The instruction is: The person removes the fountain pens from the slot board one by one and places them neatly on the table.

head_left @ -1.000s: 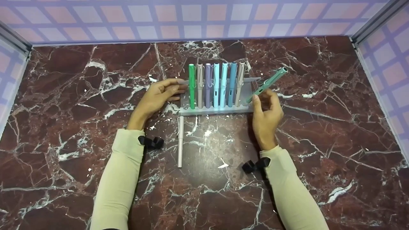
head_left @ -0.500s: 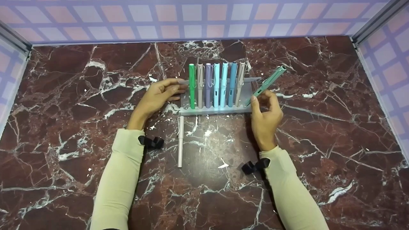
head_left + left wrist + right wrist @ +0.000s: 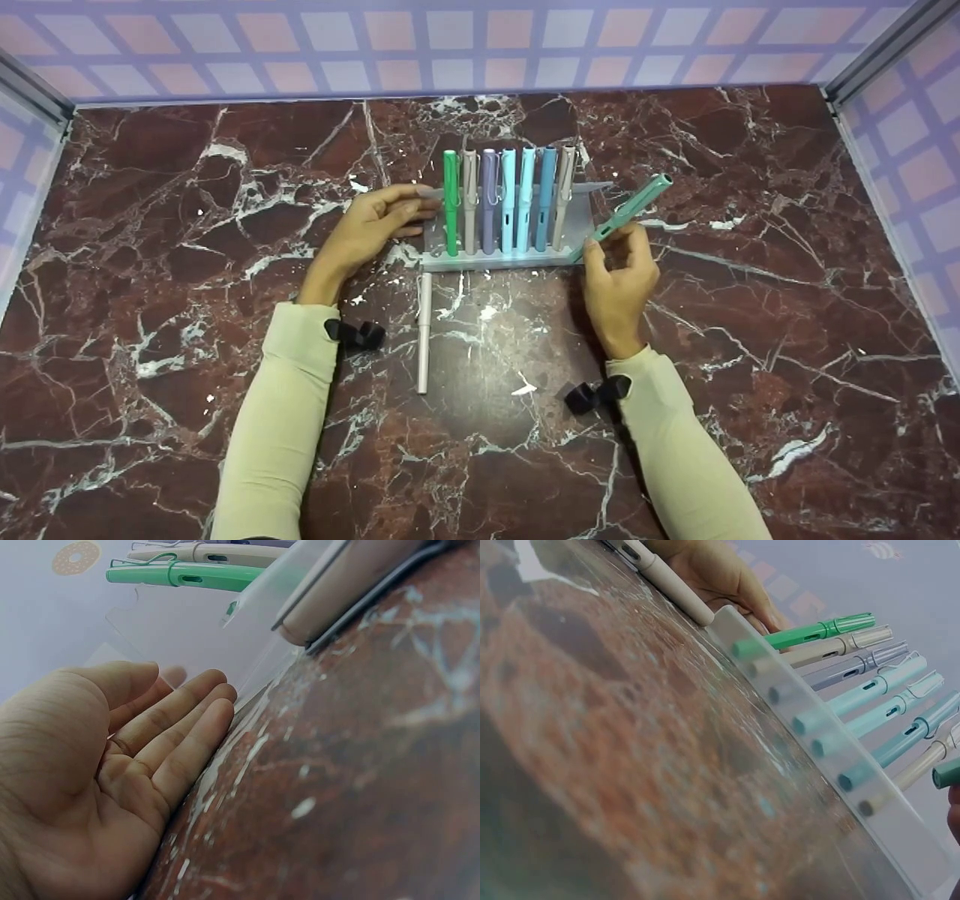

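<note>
A clear pen stand (image 3: 495,264) holds a row of several upright capped pens, from a green pen (image 3: 451,202) at its left to a beige pen (image 3: 563,196). At the stand's left edge, my left hand (image 3: 375,225) holds the clear panel between thumb and index finger; the other fingers (image 3: 184,757) stretch loosely beside it. My right hand (image 3: 621,281) pinches a dark teal-green pen (image 3: 637,201) between thumb and fingers, tilted to the right. Its lower end is at the stand's right end; whether it touches a slot I cannot tell. The right wrist view shows only its tip (image 3: 946,774).
A pale silver pen (image 3: 424,334) lies on the marbled table (image 3: 750,315), just in front of the stand's left corner. Checkered walls (image 3: 480,52) close off the back and sides. Black wrist cameras (image 3: 592,394) sit on both sleeves.
My right hand has moved slightly down and left, bringing the teal-green pen's lower end toward the stand's front right corner. The left hand and the standing pens look unchanged.
</note>
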Motion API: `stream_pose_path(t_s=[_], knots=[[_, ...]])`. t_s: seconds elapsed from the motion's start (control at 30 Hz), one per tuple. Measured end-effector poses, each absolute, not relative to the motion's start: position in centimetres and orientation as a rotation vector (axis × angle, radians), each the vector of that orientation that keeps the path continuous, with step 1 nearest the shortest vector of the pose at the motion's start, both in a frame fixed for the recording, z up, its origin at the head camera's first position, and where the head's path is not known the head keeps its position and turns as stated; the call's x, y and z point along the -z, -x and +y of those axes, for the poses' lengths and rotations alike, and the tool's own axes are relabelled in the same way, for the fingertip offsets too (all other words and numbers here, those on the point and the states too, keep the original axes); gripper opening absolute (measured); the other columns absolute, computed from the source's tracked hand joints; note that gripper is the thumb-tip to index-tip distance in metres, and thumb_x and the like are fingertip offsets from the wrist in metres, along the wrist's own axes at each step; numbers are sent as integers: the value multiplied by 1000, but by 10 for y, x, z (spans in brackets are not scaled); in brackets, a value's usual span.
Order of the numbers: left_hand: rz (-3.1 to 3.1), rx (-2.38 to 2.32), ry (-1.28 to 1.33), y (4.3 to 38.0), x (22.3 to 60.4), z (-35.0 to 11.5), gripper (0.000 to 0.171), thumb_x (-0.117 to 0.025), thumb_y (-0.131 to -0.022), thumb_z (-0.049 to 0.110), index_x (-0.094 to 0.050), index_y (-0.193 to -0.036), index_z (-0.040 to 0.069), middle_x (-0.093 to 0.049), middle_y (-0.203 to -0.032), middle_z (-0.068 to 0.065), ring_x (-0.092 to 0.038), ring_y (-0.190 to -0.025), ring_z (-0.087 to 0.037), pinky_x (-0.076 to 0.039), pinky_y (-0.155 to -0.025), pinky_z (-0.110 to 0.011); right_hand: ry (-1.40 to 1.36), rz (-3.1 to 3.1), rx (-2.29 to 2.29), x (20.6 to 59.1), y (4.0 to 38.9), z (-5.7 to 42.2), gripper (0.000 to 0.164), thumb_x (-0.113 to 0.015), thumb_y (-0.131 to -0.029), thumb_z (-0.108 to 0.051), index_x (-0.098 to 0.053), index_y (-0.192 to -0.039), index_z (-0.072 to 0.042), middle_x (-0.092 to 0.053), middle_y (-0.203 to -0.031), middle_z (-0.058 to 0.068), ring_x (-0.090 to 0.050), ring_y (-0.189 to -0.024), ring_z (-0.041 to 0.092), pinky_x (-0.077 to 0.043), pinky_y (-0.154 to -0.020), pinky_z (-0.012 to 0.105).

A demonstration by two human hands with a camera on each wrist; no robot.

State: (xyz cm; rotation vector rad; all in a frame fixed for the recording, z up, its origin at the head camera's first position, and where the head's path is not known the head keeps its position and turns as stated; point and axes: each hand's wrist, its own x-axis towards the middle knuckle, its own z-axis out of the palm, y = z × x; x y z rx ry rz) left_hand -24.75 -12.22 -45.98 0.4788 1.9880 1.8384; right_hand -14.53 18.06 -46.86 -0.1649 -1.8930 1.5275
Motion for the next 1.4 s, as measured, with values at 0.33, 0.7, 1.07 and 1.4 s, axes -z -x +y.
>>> stream_pose_path(t_s=[0.33, 0.7, 1.07, 1.4], knots=[[1977, -1857, -496, 248, 460, -122, 35, -49, -105, 12, -54, -138, 1, -58, -140, -19, -59, -127, -31, -55, -103, -37, 148, -1917, -1523, 469, 144, 181, 3, -59, -83, 3, -59, -85, 5, -59, -68, -2, -51, -53, 8, -45, -45, 18], [1982, -1851, -481, 248, 460, -122, 34, -48, -105, 9, -55, -138, 2, -59, -139, -19, -59, -126, -32, -55, -103, -37, 79, -1919, -1527, 470, 143, 181, 13, -61, -91, -2, -58, -85, 8, -58, -65, -4, -50, -50, 8, -45, -42, 19], [1985, -1856, -477, 248, 460, -123, 34, -49, -105, 9, -56, -138, 3, -58, -140, -20, -59, -126, -32, -56, -102, -36, 87, -1926, -1508, 471, 143, 180, 17, -63, -93, -6, -59, -84, 8, -59, -64, 3, -50, -48, 9, -42, -41, 17], [1979, -1854, -458, 247, 459, -121, 34, -48, -105, 8, -56, -138, 4, -58, -140, -20, -60, -126, -32, -55, -102, -36, 100, -1928, -1516, 471, 143, 179, 19, -61, -95, -5, -59, -83, 9, -60, -63, 16, -50, -46, 12, -42, -40, 16]])
